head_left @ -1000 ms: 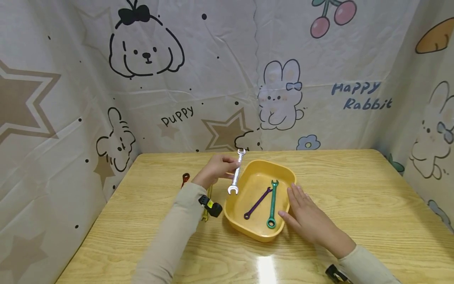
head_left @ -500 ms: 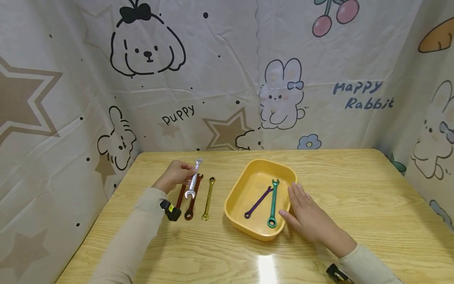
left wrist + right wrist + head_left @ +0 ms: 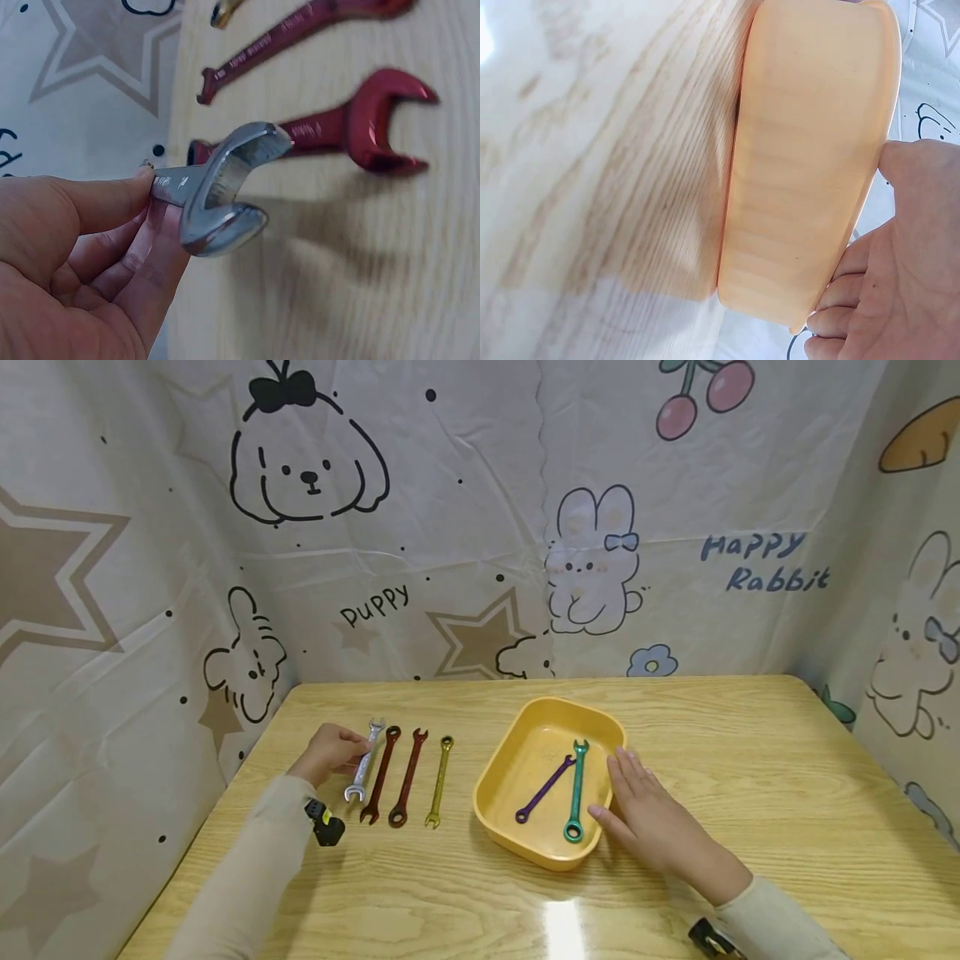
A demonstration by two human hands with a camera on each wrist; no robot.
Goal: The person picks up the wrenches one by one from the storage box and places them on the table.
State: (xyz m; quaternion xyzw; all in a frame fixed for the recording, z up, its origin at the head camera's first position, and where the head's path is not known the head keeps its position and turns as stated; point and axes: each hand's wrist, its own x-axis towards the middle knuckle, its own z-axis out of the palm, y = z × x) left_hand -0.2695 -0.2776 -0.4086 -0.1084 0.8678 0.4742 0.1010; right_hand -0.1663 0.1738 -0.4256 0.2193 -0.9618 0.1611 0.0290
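My left hand (image 3: 332, 752) pinches a silver double open-ended wrench (image 3: 364, 763) by its shaft, at the left end of a row of wrenches. In the left wrist view the silver wrench (image 3: 225, 191) shows its open jaw toward the camera, held over the table with a shadow under it. Just right of it lie two red wrenches (image 3: 381, 775) (image 3: 408, 778), then a gold one (image 3: 440, 782). My right hand (image 3: 651, 810) rests with extended fingers against the right rim of a yellow tray (image 3: 495, 822). Inside the tray are a purple wrench (image 3: 543, 791) and a green wrench (image 3: 577, 793).
The wooden table (image 3: 750, 777) is bordered at the back and sides by a printed cloth (image 3: 450, 527) with cartoon animals. Bare wood shows between the gold wrench and the tray.
My left hand has carried the silver wrench leftward, from over the tray's left rim past the gold and red wrenches, and lowered it. The right hand and tray have stayed put.
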